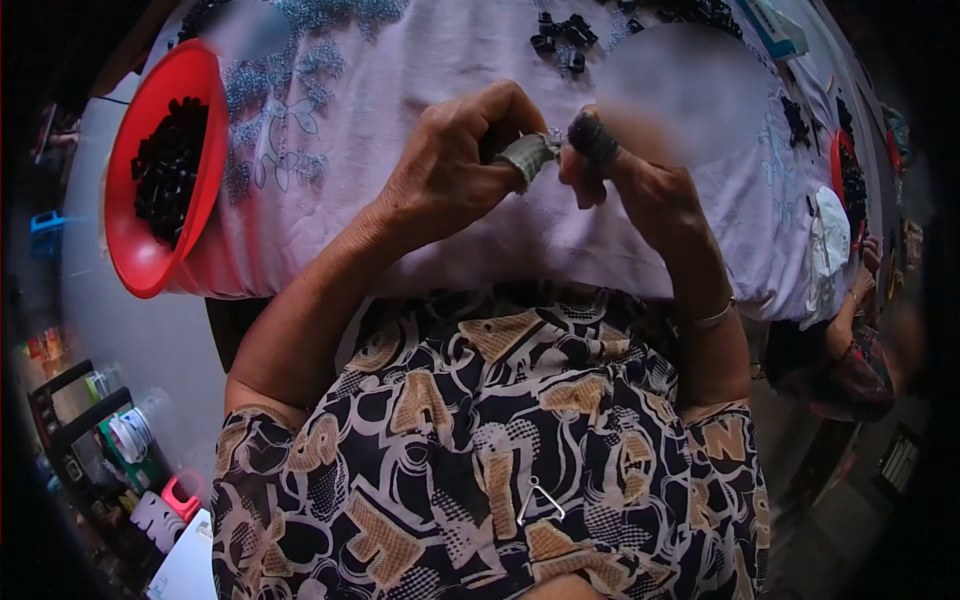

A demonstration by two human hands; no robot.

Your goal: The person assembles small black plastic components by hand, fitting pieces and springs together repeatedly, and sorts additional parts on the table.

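Observation:
My left hand (452, 160) is closed in a pinch, with a pale grey-green wrap (528, 160) around its thumb. Facing it closely, my right hand (645, 185) pinches too, and a dark wrap (592, 138) covers one of its digits. A tiny shiny piece (556, 135) shows between the fingertips, too small to name; I cannot tell which hand grips it. Both hands are just above the pale patterned tablecloth (400, 60). Beyond them lies a loose group of small black parts (572, 35).
At the left stands a tilted red bowl (132, 250) filled with small black pieces (172, 165). Crumpled white plastic (828, 245) and a light blue box (778, 32) lie on the right. Another person's arm (845, 320) is at the right edge. Blurred patches hide parts of the tabletop.

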